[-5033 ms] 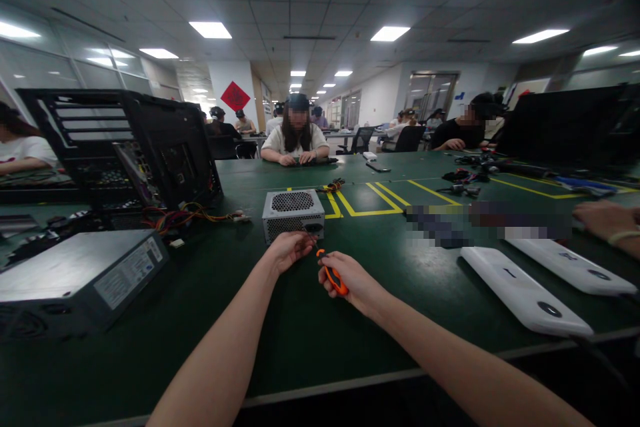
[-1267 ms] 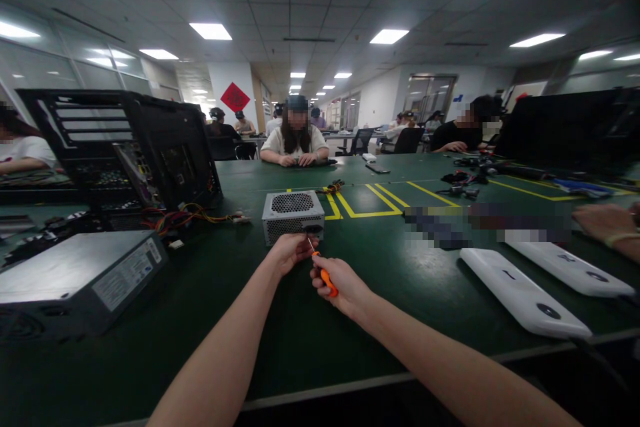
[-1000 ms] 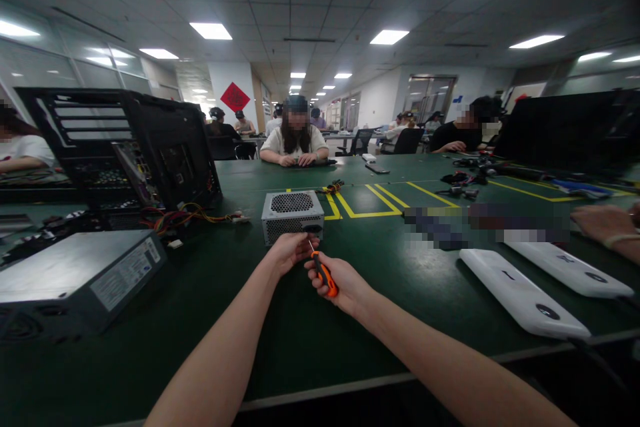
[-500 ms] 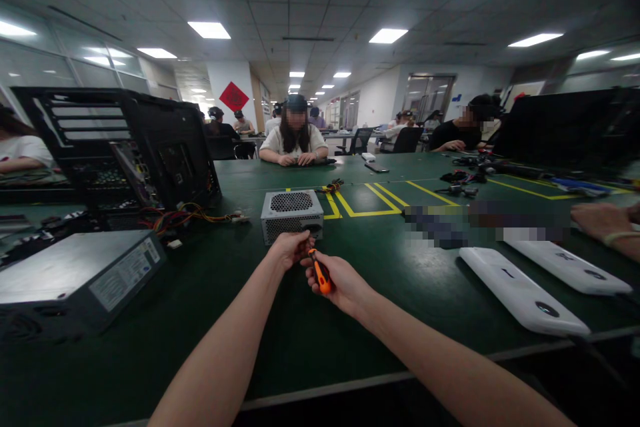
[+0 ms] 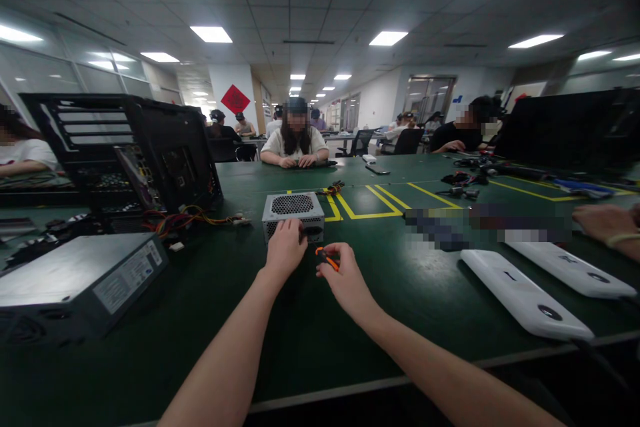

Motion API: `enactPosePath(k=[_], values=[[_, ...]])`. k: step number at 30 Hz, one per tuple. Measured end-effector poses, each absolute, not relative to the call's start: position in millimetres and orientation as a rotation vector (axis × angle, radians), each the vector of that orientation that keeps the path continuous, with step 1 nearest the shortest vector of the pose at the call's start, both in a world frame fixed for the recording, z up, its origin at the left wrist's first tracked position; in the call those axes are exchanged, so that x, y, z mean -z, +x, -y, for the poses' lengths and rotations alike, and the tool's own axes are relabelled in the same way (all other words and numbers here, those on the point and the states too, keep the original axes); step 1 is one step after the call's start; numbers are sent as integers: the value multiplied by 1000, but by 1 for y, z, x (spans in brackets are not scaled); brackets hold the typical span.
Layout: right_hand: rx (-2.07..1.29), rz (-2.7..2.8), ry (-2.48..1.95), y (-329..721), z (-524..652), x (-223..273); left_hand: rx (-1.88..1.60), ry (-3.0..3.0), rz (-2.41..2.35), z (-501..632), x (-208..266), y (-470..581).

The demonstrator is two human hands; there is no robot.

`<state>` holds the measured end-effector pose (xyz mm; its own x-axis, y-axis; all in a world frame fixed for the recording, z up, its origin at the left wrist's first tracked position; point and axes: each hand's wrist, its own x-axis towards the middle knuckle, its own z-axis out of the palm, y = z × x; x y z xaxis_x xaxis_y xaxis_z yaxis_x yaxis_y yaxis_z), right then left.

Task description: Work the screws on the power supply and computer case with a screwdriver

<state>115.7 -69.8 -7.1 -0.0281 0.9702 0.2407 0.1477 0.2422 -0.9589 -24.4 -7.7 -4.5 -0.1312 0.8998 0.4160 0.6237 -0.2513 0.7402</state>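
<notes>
A grey computer power supply [image 5: 293, 205] with a perforated top stands in front of me on the green table. My left hand [image 5: 286, 245] is against its near face, fingers curled together by the dark socket area; whatever they pinch, if anything, is hidden. Just to the right, my right hand [image 5: 346, 275] is closed on an orange and black screwdriver [image 5: 329, 259], pinched between thumb and fingers. The screwdriver's handle shows, but its shaft cannot be made out.
A second power supply [image 5: 75, 273] lies at the left, before an open black computer case [image 5: 175, 153] with loose coloured cables [image 5: 187, 219]. Two white devices [image 5: 525, 293] lie at the right. A person [image 5: 295, 137] sits opposite; another person's hand [image 5: 603, 221] rests at the right edge.
My left hand has moved forward and up onto the near face of the power supply, away from the screwdriver. My right hand has shifted slightly right and tilted the screwdriver flatter.
</notes>
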Motion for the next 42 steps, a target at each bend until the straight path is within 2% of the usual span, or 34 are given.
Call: enactPosePath(k=[3, 6, 11, 20, 32, 37, 42], values=[[-607, 1669, -1085, 119, 74, 6, -1329, 2423, -1969, 13, 2, -24], [-392, 1866, -1004, 119, 80, 1, -1215, 2608, -2054, 11, 6, -23], [-258, 2141, -894, 117, 82, 0, -1240, 2544, -2174, -2, 15, -15], [-307, 2375, -676, 145, 66, 2, -1259, 2543, -2173, -3, 14, -14], [103, 2507, -647, 125, 60, 10, -1272, 2519, -2199, -6, 14, -17], [247, 2350, -872, 129, 60, 10, -1275, 2518, -2201, -8, 14, -19], [464, 2511, -868, 129, 59, 11, -1271, 2542, -2239, -9, 16, -20]])
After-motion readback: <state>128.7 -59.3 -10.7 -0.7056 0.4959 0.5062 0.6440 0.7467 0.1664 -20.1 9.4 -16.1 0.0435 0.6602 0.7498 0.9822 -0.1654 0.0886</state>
